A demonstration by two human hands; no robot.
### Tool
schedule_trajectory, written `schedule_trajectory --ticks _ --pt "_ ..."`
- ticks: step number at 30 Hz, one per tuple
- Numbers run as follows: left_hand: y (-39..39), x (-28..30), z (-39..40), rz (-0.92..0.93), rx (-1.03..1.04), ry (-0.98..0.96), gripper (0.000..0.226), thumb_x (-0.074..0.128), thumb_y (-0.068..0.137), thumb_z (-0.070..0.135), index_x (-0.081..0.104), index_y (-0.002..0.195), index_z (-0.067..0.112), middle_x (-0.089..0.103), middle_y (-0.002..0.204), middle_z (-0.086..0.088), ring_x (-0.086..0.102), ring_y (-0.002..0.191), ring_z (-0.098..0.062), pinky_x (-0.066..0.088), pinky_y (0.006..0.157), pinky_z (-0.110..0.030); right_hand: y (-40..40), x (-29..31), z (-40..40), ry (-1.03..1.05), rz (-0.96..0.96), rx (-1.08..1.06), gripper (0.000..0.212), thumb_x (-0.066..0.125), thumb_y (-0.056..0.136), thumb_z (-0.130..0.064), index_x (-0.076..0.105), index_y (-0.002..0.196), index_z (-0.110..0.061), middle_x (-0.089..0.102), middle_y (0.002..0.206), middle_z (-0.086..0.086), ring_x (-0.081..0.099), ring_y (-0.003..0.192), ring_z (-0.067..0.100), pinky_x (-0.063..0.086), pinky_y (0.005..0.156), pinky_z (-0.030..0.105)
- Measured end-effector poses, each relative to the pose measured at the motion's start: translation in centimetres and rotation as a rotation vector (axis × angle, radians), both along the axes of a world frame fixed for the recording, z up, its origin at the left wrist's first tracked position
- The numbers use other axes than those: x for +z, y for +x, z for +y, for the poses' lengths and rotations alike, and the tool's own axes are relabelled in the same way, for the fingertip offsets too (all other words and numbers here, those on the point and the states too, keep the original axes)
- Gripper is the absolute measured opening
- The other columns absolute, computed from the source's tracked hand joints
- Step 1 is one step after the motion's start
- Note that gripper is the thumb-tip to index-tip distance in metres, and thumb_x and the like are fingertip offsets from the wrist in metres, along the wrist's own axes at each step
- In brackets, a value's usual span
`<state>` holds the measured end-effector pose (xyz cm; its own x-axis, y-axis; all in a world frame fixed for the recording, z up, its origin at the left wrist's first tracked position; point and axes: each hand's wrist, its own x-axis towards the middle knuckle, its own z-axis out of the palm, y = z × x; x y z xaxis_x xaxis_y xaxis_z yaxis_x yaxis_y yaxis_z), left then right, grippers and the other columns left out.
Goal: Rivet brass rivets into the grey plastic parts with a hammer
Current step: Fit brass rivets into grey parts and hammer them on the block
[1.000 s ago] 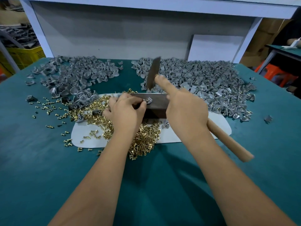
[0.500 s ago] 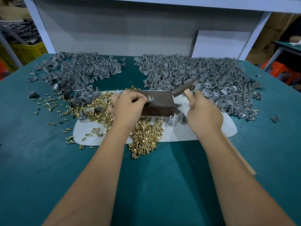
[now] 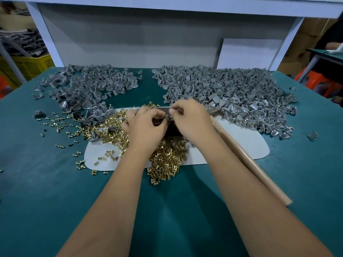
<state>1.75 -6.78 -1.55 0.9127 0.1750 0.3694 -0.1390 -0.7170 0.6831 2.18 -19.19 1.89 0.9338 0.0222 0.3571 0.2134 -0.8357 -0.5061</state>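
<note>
My left hand point(image 3: 146, 125) and my right hand point(image 3: 193, 121) meet over a dark metal block point(image 3: 173, 131) on a white mat point(image 3: 241, 143). The fingers of both hands are curled and pinch a small grey plastic part point(image 3: 169, 118), which is mostly hidden between them. The hammer point(image 3: 248, 160) lies on the table beside my right forearm, its wooden handle pointing toward me and its head near the block. A heap of brass rivets point(image 3: 167, 160) lies under and in front of my hands.
A big pile of grey parts point(image 3: 232, 93) fills the back right of the green table, and a smaller pile point(image 3: 89, 86) sits back left. Loose rivets point(image 3: 57, 123) are scattered to the left. A yellow crate point(image 3: 31, 65) and an orange stool point(image 3: 315, 80) stand beyond the table.
My right hand swung the hammer down, laid it on the table and let go. It then moved left to the block, where it joins my left hand on the part.
</note>
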Motion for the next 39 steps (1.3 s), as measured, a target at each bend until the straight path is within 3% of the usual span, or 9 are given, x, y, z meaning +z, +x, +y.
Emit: schedule_trajectory --ticks 5,11,19,39 --pt "0.0 0.0 0.2 -0.019 -0.012 0.026 0.01 0.065 0.087 0.047 0.068 0.085 0.037 0.051 0.097 0.017 0.03 0.105 -0.016 0.015 0.08 -0.033 1.1 -0.6 0.9 -0.064 -0.003 -0.044 0.017 0.055 0.093 -0.029 0.065 0.082 -0.018 0.063 0.085 0.001 0.057 0.084 0.022 0.038 0.062 0.029" --pt "-0.2 0.3 0.0 -0.059 -0.013 0.079 0.013 0.064 0.088 0.043 0.074 0.092 0.036 0.055 0.097 0.016 0.035 0.111 -0.022 0.022 0.093 -0.041 0.6 -1.6 1.4 -0.119 -0.126 -0.088 0.015 0.052 0.095 -0.023 0.061 0.095 -0.01 0.062 0.1 0.006 0.051 0.1 0.024 0.032 0.072 0.031" --pt "-0.3 0.6 0.2 -0.028 -0.058 -0.091 0.012 0.069 0.087 0.038 0.077 0.091 0.029 0.057 0.097 0.015 0.037 0.115 -0.023 0.031 0.103 -0.052 0.6 -3.0 2.8 -0.14 -0.246 -0.156 0.016 0.047 0.094 -0.007 0.058 0.105 -0.005 0.06 0.11 0.01 0.047 0.105 0.025 0.031 0.084 0.028" --pt "-0.6 0.5 0.1 -0.012 -0.059 -0.086 0.008 0.067 0.089 0.039 0.075 0.088 0.037 0.054 0.093 0.017 0.037 0.114 -0.021 0.034 0.1 -0.052 0.3 -3.6 2.4 0.024 -0.308 -0.124 0.009 0.055 0.091 -0.007 0.059 0.083 -0.005 0.061 0.09 0.01 0.05 0.09 0.027 0.03 0.074 0.029"
